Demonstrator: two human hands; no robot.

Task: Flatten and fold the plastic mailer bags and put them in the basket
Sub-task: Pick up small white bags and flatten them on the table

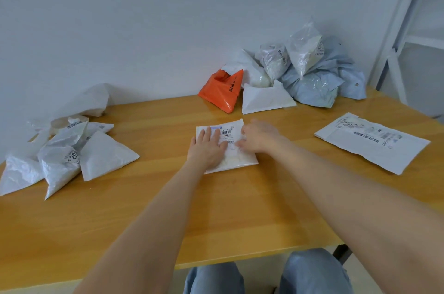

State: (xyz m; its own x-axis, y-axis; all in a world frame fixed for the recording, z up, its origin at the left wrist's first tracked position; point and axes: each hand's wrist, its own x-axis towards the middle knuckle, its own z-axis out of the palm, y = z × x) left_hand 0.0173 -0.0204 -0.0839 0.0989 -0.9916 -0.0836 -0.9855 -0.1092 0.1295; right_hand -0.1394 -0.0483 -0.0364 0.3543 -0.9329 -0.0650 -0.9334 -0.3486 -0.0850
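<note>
A small white mailer bag (242,161) with a barcode label lies flat in the middle of the wooden table (216,209). My left hand (208,147) presses flat on its left half, fingers straight. My right hand (258,136) rests on its right half, blurred, with the fingers bent down onto the plastic. A larger white mailer (374,149) with shipping labels lies flat at the right. No basket is in view.
Several folded white triangular bags (72,156) sit at the table's left. A pile of unfolded bags leans on the back wall: an orange one (222,92), white ones (266,99) and pale blue ones (317,87). A white metal frame (408,17) stands at the right.
</note>
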